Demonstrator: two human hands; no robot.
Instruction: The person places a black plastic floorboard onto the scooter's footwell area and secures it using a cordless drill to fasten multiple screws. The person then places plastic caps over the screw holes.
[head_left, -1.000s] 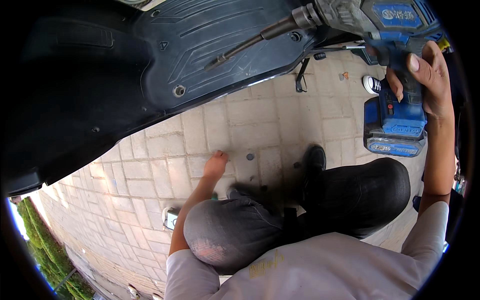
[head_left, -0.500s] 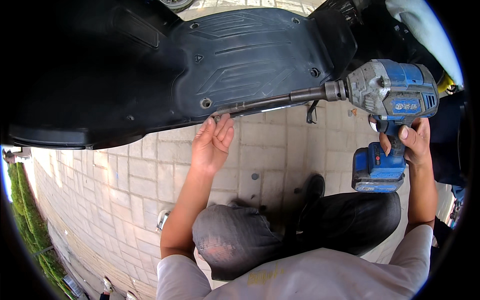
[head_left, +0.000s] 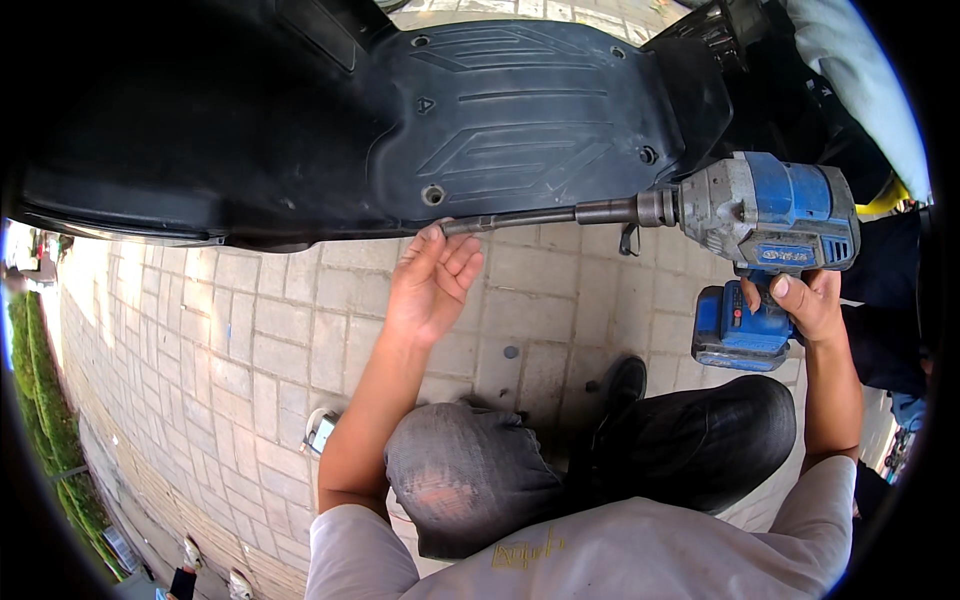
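My right hand (head_left: 812, 300) is wrapped round the grip of a blue and grey cordless impact wrench (head_left: 765, 215), which lies level across the view. From its chuck a long dark socket extension (head_left: 535, 216) points left along the near edge of the black scooter footboard (head_left: 530, 110). At the extension's far end my left hand (head_left: 435, 280) closes thumb and index finger on the tip, the other fingers loosely curled. Whether a small fastener sits in the tip is hidden by the fingers. The footboard has recessed screw holes, one (head_left: 432, 195) just above my left fingertips.
Dark scooter bodywork (head_left: 180, 130) fills the upper left. My knees (head_left: 470, 480) are bent beneath my arms, over light paving (head_left: 280, 330). A person's dark clothing (head_left: 890, 290) shows at the right edge, and a green hedge (head_left: 45, 420) runs along the left.
The wrench and extension have shifted slightly left and levelled out. A small metal piece seen at my left fingertips before is now out of sight, with the fingers at the extension's tip.
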